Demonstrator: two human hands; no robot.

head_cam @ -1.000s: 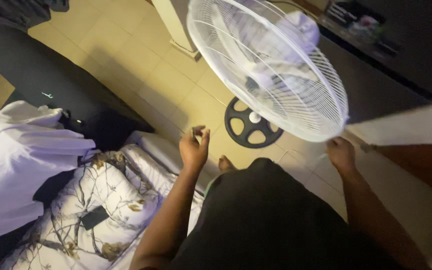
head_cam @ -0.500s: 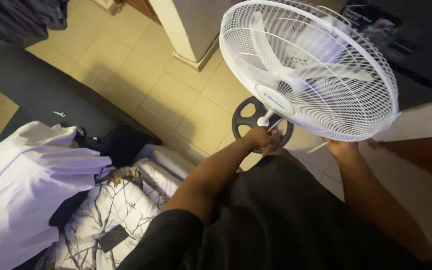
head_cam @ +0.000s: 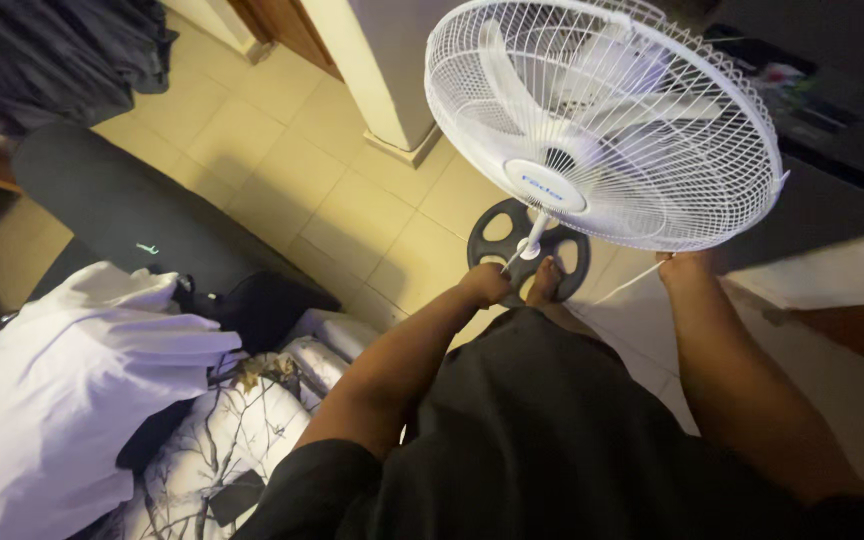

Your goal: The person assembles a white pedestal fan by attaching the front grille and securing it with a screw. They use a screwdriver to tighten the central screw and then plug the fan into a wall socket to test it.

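Note:
A white standing fan (head_cam: pixel 602 130) with a round wire cage stands on a dark round base (head_cam: pixel 512 245) on the tiled floor. My left hand (head_cam: pixel 484 283) is closed near the fan's white pole, just below the cage. My right hand (head_cam: pixel 687 265) reaches up to the lower right rim of the cage and touches it; its fingers are mostly hidden behind the wire. A bare foot (head_cam: pixel 544 282) rests by the base. My dark shirt fills the lower middle of the view.
A bed with a patterned cover (head_cam: pixel 222 450) and white cloth (head_cam: pixel 62 380) lies at left. A dark rounded board (head_cam: pixel 122 215) leans beside it. A cream pillar (head_cam: pixel 377 70) rises behind the fan, dark furniture (head_cam: pixel 832 120) at right.
My left hand went from open in the air above the bed to closed at the fan's pole. The fan cage now faces me more squarely and sits higher in view.

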